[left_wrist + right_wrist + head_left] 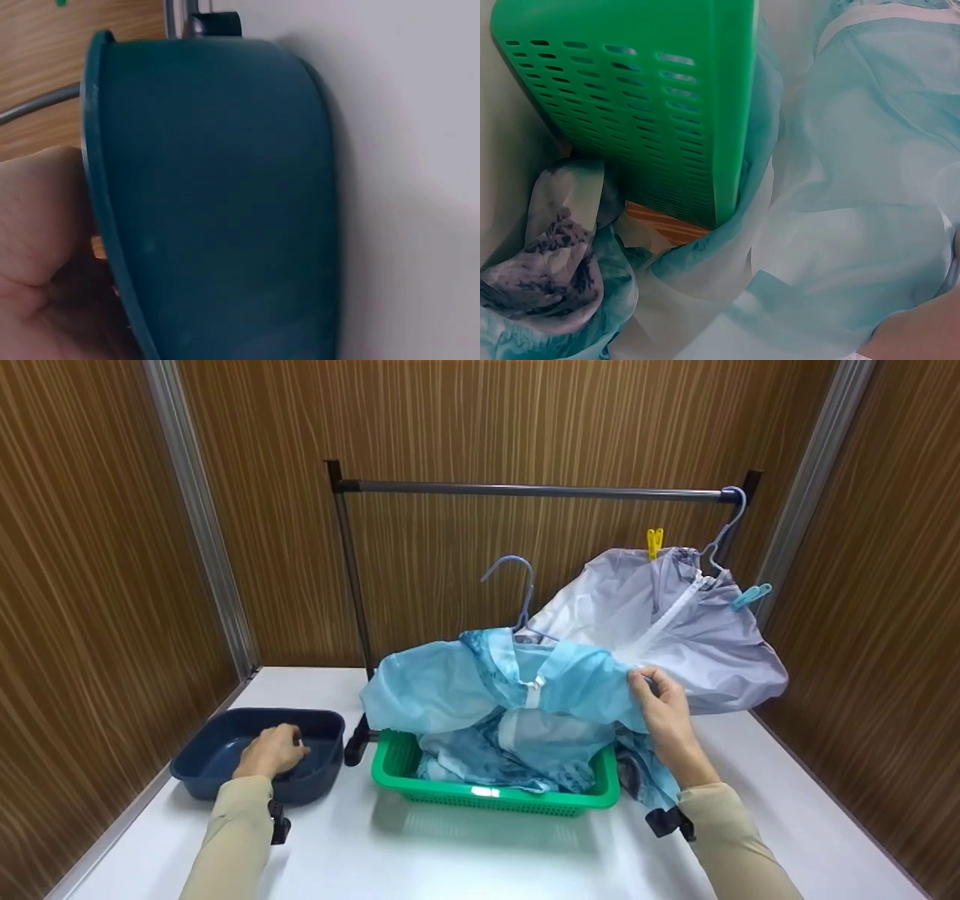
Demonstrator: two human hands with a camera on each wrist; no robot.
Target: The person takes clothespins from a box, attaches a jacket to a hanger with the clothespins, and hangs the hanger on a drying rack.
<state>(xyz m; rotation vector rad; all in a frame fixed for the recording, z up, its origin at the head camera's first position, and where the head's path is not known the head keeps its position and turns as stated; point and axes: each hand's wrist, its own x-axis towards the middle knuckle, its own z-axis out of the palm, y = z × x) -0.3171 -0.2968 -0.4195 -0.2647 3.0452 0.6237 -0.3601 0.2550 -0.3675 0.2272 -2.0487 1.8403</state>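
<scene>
One white table [510,862] is supporting one rack [525,490] with a single horizontal bar. Two garments are showing: a grey-white jacket [697,652] is hanging at the bar's right end, and a light-blue jacket [431,682] is spreading above and partly over one green basket [510,799], in which blue patterned fabric is lying. One dark-blue basin [196,781] is standing left of the basket. Of two hands, the right hand [669,716] is pinching the light-blue jacket's right side between thumb and fingers; the left hand [268,751] is reaching into the basin, its fingers bending, whether grasping anything one cannot tell. Two hangers are serving one jacket each, the blue jacket's hook [529,585] standing apart from the bar. Two clothespins, one yellow [655,544], one light blue [751,596], are gripping the grey-white jacket.
</scene>
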